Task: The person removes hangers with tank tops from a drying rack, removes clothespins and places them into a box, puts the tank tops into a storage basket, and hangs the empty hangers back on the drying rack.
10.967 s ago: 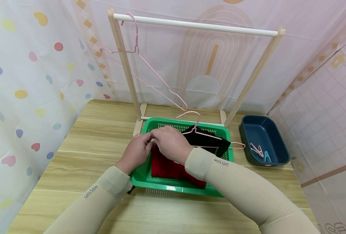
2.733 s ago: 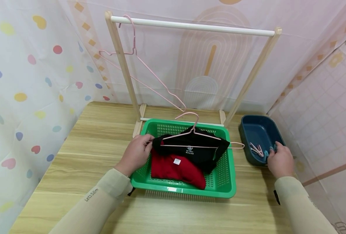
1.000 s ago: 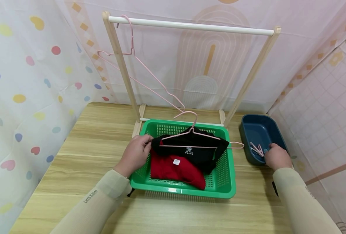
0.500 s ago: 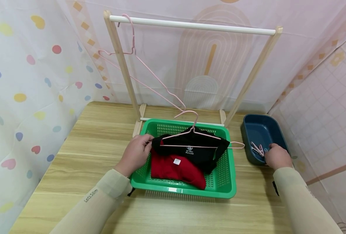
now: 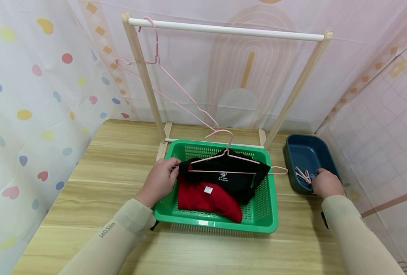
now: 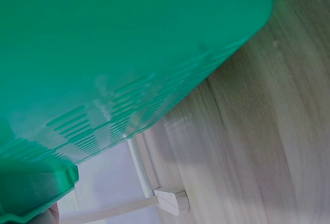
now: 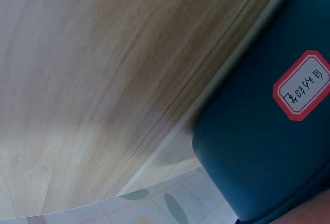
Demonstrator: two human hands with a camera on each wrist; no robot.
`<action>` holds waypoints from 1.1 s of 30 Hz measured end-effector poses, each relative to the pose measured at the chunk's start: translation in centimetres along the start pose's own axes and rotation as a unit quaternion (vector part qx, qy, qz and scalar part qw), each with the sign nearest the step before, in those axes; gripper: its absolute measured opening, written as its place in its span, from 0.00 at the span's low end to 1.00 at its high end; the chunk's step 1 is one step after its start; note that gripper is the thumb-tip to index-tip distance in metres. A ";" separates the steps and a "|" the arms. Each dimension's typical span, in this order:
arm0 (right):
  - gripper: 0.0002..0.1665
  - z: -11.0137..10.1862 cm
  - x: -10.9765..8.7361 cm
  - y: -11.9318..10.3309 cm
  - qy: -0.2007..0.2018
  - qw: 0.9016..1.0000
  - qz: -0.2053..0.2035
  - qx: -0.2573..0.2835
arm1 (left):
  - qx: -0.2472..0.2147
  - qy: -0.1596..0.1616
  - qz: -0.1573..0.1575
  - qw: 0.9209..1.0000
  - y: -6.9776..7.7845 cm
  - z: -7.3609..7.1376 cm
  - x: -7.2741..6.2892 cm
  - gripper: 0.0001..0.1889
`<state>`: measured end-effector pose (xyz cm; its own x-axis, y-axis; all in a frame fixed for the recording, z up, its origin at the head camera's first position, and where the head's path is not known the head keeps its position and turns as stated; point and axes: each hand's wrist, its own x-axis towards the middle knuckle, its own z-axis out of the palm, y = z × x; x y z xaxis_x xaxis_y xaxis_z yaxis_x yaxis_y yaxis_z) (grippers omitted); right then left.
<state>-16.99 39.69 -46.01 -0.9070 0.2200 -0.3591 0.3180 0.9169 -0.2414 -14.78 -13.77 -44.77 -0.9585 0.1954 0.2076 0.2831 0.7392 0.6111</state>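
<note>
A black garment (image 5: 239, 187) is threaded on a pink hanger (image 5: 230, 141), lying over the green basket (image 5: 272, 217). At its left end my left hand (image 5: 159, 181) pinches the hanger's tip beside the black cloth. My right hand (image 5: 327, 184) reaches over the near right rim of the dark blue bin (image 5: 301, 149), its fingers down inside. A bit of a teal clothespin (image 5: 313, 177) shows at the fingertips; I cannot tell whether they grip it. Pale pink clothespins (image 5: 304, 175) lie just left of that hand. Beneath the black garment is a red one (image 5: 210, 202) with a white tag.
Behind the basket stands a wooden rack with a white rail (image 5: 227, 29). Another pink hanger (image 5: 186, 93) hangs bare at the rail's left end. Patterned curtains enclose the wooden table (image 5: 86, 183) at the back and sides. The bin's outer wall bears a red-edged label (image 7: 303, 85).
Both hands were together at the hanger's left end earlier. My right hand has since moved to the blue bin and covers most of the teal clothespin. Little differs over the last second.
</note>
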 end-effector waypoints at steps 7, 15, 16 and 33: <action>0.30 0.1 0.1 0.2 0.008 1.000 -0.017 -0.010 | -0.001 -0.002 -0.001 1.000 0.0 0.0 0.0 0.07; 0.29 0.0 0.3 0.3 0.005 1.000 -0.020 -0.006 | -0.002 -0.002 -0.004 1.000 0.1 -0.1 0.0 0.07; 0.29 0.0 0.3 0.3 0.004 1.000 -0.021 -0.006 | -0.002 -0.002 -0.004 1.000 0.1 -0.1 0.0 0.07; 0.26 0.0 0.4 0.3 0.013 0.999 -0.043 -0.022 | -0.003 -0.003 -0.005 1.000 0.1 -0.1 0.0 0.07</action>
<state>-17.23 40.04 -46.23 -0.9376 0.1481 -0.3147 0.2266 0.9465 -0.2296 -14.71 -13.73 -44.61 -0.9613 0.1916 0.1979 0.2740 0.7372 0.6176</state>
